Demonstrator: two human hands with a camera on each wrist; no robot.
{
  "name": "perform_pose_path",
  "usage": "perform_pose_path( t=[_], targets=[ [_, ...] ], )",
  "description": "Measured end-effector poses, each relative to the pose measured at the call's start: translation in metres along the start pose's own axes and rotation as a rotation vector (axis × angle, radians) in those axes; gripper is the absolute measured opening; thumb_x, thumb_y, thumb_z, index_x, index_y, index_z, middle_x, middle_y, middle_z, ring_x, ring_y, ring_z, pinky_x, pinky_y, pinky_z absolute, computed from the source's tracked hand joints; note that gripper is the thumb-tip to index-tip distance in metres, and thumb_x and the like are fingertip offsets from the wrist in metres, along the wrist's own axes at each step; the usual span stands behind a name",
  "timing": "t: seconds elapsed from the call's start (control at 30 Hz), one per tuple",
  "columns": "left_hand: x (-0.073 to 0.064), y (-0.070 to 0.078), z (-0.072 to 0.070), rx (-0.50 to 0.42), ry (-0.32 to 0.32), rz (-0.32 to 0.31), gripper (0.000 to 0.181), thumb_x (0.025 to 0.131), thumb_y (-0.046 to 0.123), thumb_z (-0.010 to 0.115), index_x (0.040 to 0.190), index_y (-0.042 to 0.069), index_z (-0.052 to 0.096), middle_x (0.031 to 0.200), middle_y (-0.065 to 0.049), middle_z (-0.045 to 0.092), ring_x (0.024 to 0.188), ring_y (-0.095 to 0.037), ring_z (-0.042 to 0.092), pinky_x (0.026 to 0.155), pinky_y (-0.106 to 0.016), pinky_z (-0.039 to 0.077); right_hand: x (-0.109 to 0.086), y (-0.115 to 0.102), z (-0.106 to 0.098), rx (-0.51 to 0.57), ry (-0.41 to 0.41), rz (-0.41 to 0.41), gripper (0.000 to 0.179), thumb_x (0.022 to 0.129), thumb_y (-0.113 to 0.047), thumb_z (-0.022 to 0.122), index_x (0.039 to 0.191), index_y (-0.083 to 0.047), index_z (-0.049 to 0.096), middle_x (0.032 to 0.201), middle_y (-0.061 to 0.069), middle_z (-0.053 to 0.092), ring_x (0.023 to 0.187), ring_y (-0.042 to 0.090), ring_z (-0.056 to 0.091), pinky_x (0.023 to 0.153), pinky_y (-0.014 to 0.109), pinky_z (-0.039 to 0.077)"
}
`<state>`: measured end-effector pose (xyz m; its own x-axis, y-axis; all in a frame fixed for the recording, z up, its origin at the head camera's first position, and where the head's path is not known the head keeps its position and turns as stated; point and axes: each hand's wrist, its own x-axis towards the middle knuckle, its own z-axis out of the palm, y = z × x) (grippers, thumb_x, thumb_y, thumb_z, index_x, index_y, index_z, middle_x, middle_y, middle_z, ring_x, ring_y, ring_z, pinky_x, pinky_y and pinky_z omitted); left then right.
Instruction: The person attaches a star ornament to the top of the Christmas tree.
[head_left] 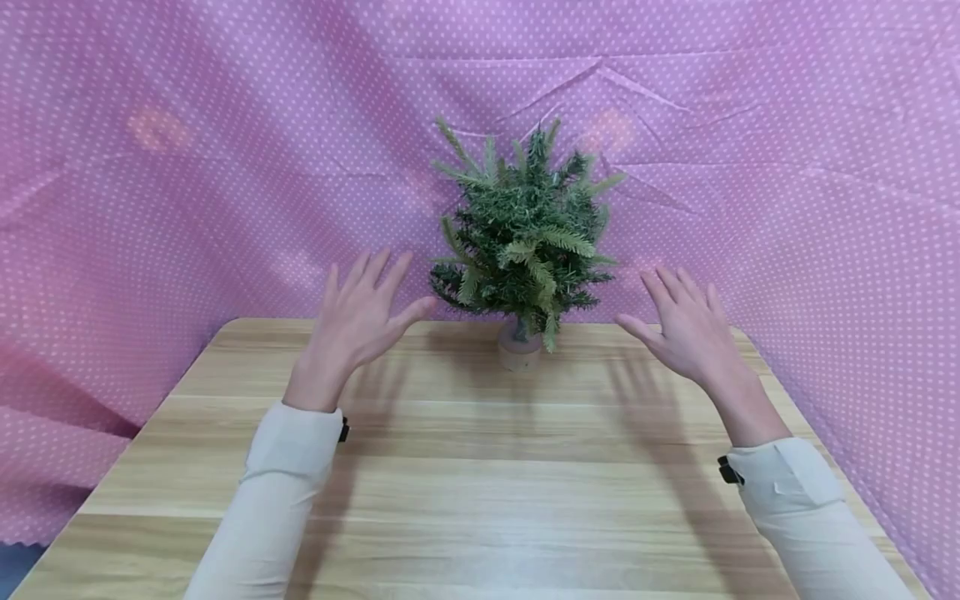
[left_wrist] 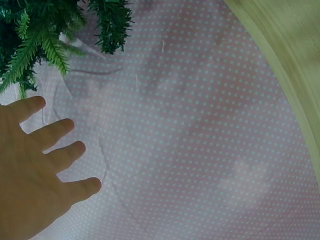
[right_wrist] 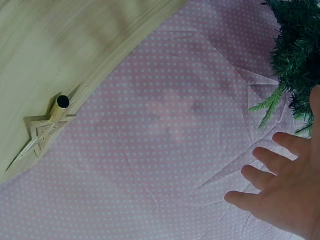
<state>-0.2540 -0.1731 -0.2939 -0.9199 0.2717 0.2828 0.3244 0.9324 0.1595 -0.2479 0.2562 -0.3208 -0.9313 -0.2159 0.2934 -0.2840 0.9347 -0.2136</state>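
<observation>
A small artificial Christmas tree (head_left: 525,237) stands upright in a little round base (head_left: 519,357) near the table's far edge. Left of it, my left hand (head_left: 352,317) is held over the table with fingers spread, the thumb close to the lower branches. My right hand (head_left: 688,333) mirrors it on the right side, fingers also spread, apart from the branches. Neither hand holds anything. In the right wrist view, a gold star-shaped tree topper (right_wrist: 47,130) with a hollow tube lies by the table edge; I cannot make it out in the head view.
The light wooden table (head_left: 450,500) has rounded far corners. Pink polka-dot cloth (head_left: 262,125) hangs behind it and along both sides. Shadows of both arms fall across the tabletop.
</observation>
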Motion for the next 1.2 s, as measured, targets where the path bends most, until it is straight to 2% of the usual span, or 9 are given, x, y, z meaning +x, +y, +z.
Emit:
perform_pose_path(
  t=[0.17, 0.37, 0.47, 0.6, 0.73, 1.03, 1.2],
  targets=[
    [0.002, -0.001, -0.001, -0.012, 0.027, 0.016, 0.091, 0.095, 0.081, 0.026, 0.163, 0.021, 0.022, 0.167, -0.015, 0.017, 0.153, -0.040, 0.012, 0.120, -0.062, -0.005, -0.001, 0.003, 0.001, -0.002, 0.025, -0.001, 0.085, 0.099, -0.061, 0.052, 0.158, -0.002, 0.031, 0.162, 0.025, 0.026, 0.148, 0.049, 0.018, 0.116, 0.072, 0.002],
    [0.009, 0.001, -0.002, -0.039, 0.138, 0.083, 0.086, 0.096, 0.077, 0.033, 0.160, 0.019, 0.033, 0.163, -0.014, 0.032, 0.149, -0.037, 0.027, 0.121, -0.060, 0.014, -0.002, 0.008, 0.002, 0.008, 0.068, -0.020, 0.079, 0.099, -0.054, 0.060, 0.153, -0.001, 0.039, 0.157, 0.027, 0.033, 0.144, 0.049, 0.027, 0.115, 0.073, 0.010],
    [0.012, 0.004, -0.003, -0.086, 0.192, 0.107, 0.083, 0.097, 0.074, 0.039, 0.157, 0.017, 0.039, 0.159, -0.014, 0.038, 0.146, -0.036, 0.032, 0.119, -0.060, 0.022, -0.001, 0.010, 0.002, 0.004, 0.095, -0.032, 0.075, 0.098, -0.050, 0.062, 0.151, -0.001, 0.043, 0.154, 0.027, 0.037, 0.142, 0.048, 0.032, 0.114, 0.071, 0.017],
    [0.017, 0.008, -0.005, -0.140, 0.259, 0.125, 0.079, 0.096, 0.071, 0.047, 0.152, 0.015, 0.047, 0.155, -0.013, 0.045, 0.143, -0.035, 0.039, 0.115, -0.060, 0.030, 0.000, 0.013, 0.002, -0.004, 0.121, -0.042, 0.072, 0.098, -0.048, 0.064, 0.148, 0.000, 0.047, 0.151, 0.028, 0.041, 0.139, 0.047, 0.036, 0.113, 0.067, 0.025],
    [0.021, 0.012, -0.005, -0.155, 0.319, 0.156, 0.075, 0.095, 0.068, 0.053, 0.146, 0.013, 0.054, 0.149, -0.011, 0.051, 0.138, -0.033, 0.044, 0.111, -0.058, 0.035, 0.000, 0.016, 0.003, 0.002, 0.127, -0.044, 0.069, 0.097, -0.045, 0.066, 0.146, 0.002, 0.049, 0.150, 0.029, 0.043, 0.138, 0.048, 0.038, 0.111, 0.066, 0.027],
    [0.030, 0.021, -0.011, -0.220, 0.392, 0.201, 0.065, 0.094, 0.060, 0.060, 0.136, 0.011, 0.062, 0.138, -0.011, 0.060, 0.129, -0.032, 0.052, 0.104, -0.053, 0.043, 0.000, 0.023, 0.007, -0.002, 0.140, -0.038, 0.064, 0.097, -0.038, 0.068, 0.142, 0.004, 0.053, 0.144, 0.029, 0.050, 0.128, 0.053, 0.045, 0.103, 0.069, 0.035],
    [0.034, 0.023, -0.014, -0.259, 0.389, 0.200, 0.060, 0.094, 0.057, 0.061, 0.131, 0.010, 0.064, 0.135, -0.011, 0.062, 0.127, -0.032, 0.053, 0.106, -0.052, 0.042, 0.000, 0.026, 0.009, 0.017, 0.149, -0.027, 0.061, 0.097, -0.038, 0.069, 0.140, 0.002, 0.055, 0.139, 0.028, 0.054, 0.124, 0.052, 0.049, 0.101, 0.068, 0.038]
  ],
)
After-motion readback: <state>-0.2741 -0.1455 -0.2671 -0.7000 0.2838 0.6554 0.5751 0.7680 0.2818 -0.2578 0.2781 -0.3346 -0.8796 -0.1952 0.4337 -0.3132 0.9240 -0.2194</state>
